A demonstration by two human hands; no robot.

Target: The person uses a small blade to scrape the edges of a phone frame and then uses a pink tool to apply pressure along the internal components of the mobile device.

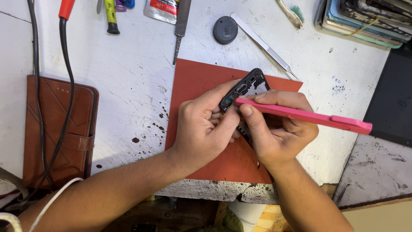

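L hand (pixel 206 126) clamped on black phone frame (pixel 245 88), R hand (pixel 274 129) pinching pink tool (pixel 304 115) w/ tip at frame's edge, both over red mat (pixel 201 77) on scratched white bench (pixel 137 73); brown wallet case (pixel 58 129) well apart at L, tweezers (pixel 264 45) near mat's top edge.

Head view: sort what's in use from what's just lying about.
In use:
left hand gripping black phone frame
right hand holding pink tool
red mat underneath

Lying about:
tweezers
round black cap
toothbrush
brown wallet case
stacked phones
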